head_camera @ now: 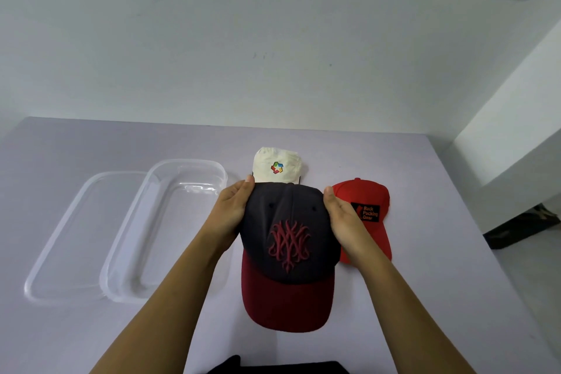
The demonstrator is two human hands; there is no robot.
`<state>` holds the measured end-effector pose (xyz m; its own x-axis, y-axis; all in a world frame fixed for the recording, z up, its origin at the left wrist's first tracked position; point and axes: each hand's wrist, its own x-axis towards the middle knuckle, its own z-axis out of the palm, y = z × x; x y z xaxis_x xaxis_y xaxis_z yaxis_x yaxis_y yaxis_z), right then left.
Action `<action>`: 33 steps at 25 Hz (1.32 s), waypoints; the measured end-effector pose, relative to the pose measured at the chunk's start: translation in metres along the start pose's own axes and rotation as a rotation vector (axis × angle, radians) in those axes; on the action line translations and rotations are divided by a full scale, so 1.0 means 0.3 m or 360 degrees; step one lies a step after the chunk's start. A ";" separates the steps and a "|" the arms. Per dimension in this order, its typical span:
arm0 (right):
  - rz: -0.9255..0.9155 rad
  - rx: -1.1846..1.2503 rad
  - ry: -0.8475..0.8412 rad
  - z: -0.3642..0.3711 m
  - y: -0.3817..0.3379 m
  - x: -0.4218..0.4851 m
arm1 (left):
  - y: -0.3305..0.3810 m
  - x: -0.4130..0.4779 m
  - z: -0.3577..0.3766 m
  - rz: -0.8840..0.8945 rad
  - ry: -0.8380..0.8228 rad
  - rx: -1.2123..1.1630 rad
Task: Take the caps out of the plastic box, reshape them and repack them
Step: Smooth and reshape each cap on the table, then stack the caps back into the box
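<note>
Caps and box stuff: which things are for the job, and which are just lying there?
For the job:
dark cap, held by both hands
cream cap
red cap
plastic box
lid

Just lying about:
black object on the floor

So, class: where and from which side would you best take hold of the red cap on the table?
Grip the red cap at its crown, coming from its right: the right hand blocks its left, and the flat brim offers less to hold.

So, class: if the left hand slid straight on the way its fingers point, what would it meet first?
Probably the cream cap, just beyond the left hand holding the dark cap; depth is uncertain.
</note>
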<state>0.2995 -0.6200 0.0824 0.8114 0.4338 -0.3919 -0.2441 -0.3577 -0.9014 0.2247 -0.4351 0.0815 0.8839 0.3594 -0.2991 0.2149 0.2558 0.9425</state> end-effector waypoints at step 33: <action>-0.0272 0.0137 -0.0151 0.531 -0.096 0.107 | 0.132 0.053 -0.504 0.0227 0.0342 0.0864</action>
<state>0.2479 -0.4641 0.0663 0.7921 0.5595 -0.2439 -0.1550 -0.2021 -0.9670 0.1845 -0.2835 0.0915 0.8279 0.5446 -0.1343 0.3319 -0.2827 0.9000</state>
